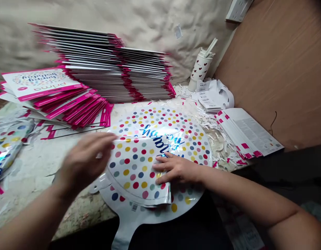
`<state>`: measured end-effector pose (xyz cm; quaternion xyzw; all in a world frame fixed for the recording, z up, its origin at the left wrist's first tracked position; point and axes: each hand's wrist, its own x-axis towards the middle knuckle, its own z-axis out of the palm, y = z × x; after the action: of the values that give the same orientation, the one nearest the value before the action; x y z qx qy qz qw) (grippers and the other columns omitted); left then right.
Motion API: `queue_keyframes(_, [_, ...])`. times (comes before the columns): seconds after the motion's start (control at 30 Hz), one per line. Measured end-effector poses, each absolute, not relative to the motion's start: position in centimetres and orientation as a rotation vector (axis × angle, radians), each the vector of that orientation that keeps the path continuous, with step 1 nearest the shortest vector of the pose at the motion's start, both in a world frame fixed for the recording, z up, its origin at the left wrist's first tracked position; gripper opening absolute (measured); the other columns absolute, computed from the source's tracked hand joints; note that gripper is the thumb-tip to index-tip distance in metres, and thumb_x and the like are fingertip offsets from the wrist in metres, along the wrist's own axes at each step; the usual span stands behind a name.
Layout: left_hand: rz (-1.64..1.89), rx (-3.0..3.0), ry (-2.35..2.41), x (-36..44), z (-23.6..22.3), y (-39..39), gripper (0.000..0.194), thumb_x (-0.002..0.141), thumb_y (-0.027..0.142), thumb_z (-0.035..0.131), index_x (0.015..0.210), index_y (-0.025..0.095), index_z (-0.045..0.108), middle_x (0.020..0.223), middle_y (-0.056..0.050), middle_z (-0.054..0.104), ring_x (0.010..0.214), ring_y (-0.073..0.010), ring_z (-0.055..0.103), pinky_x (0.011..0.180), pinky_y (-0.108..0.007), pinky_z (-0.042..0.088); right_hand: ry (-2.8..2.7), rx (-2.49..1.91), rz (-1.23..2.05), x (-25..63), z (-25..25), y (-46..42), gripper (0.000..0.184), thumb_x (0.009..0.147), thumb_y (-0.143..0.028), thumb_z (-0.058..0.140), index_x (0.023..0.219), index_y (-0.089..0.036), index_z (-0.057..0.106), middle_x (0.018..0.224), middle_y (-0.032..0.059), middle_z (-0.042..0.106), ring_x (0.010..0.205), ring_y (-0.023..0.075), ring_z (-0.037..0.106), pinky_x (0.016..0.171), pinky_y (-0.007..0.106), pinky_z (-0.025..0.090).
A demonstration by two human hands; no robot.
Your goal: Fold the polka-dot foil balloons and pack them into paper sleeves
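Observation:
A flat foil balloon [187, 139] with coloured dots and blue lettering lies on the table, its white tail hanging over the front edge. On top of it rests a folded dotted foil piece [135, 166], a quarter-round shape; whether it is a separate balloon I cannot tell. My right hand [176, 169] lies on this piece's right side, fingers spread and flat. At its upper left corner is my left hand [84, 159], blurred by motion, fingers bent and close to the edge. Whether those fingers grip the foil is unclear.
Tall stacks of pink-edged packets [118, 69] stand at the back, with loose packets [72, 100] fanned in front. Another dotted foil balloon [9, 146] lies far left. A heart-patterned tumbler [200, 69], labels [208, 95], paper scraps [217, 146] and a white card stack [250, 130] occupy the right.

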<state>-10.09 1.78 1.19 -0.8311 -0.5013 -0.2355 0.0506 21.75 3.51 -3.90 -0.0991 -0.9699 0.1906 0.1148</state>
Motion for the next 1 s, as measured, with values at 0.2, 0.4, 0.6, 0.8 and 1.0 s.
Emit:
queue_keyframes(0.2, [0.000, -3.074, -1.008, 0.9, -2.6, 6.4, 0.050, 0.092, 0.032, 0.032, 0.139, 0.016, 0.031, 0.146, -0.009, 0.031, 0.136, -0.0248, 0.024, 0.110, -0.047, 0.024, -2.759, -0.306, 0.455, 22.7, -5.3, 2.6, 0.031, 0.089, -0.024, 0.046, 0.117, -0.021, 0.060, 0.130, 0.0087, 0.053, 0.130, 0.0228, 0.037, 0.108, 0.043, 0.026])
queue_keyframes(0.4, [0.007, -3.065, -1.152, 0.9, -4.7, 6.4, 0.060, 0.091, 0.049, 0.028, 0.144, 0.024, 0.016, 0.151, -0.008, 0.014, 0.139, -0.0259, 0.014, 0.110, -0.047, 0.016, -2.550, -0.520, 0.398, 24.1, -6.1, 1.9, 0.032, 0.088, -0.019, 0.043, 0.115, -0.010, 0.058, 0.120, 0.0120, 0.061, 0.122, 0.0168, 0.048, 0.107, 0.034, 0.033])
queue_keyframes(0.6, [-0.007, -3.019, -1.253, 1.8, -4.4, 6.0, 0.057, 0.091, 0.050, 0.028, 0.143, 0.028, 0.020, 0.151, -0.007, 0.016, 0.138, -0.0277, 0.016, 0.109, -0.048, 0.015, -2.643, -0.371, 0.565, 24.6, -6.2, 2.0, 0.028, 0.089, -0.019, 0.042, 0.109, -0.018, 0.062, 0.118, 0.0079, 0.063, 0.120, 0.0148, 0.050, 0.109, 0.038, 0.026])
queue_keyframes(0.8, [0.093, -2.955, -1.270, -2.0, -3.7, 5.8, 0.057, 0.092, 0.048, 0.025, 0.142, 0.020, 0.025, 0.148, -0.008, 0.027, 0.137, -0.0233, 0.023, 0.110, -0.045, 0.016, -2.590, -0.437, 0.660, 24.6, -6.1, 1.7, 0.027, 0.086, -0.015, 0.045, 0.107, -0.019, 0.062, 0.114, 0.0051, 0.065, 0.115, 0.0119, 0.053, 0.113, 0.037, 0.015])
queue_keyframes(1.0, [0.032, -2.416, -1.690, -8.3, -2.1, 6.5, 0.058, 0.092, 0.040, 0.024, 0.133, 0.002, 0.039, 0.141, -0.024, 0.034, 0.134, -0.0388, 0.021, 0.103, -0.064, 0.014, -2.572, -0.462, 0.759, 24.5, -5.9, 1.8, 0.029, 0.084, -0.013, 0.048, 0.108, -0.020, 0.062, 0.115, 0.0061, 0.064, 0.115, 0.0130, 0.054, 0.113, 0.039, 0.014])
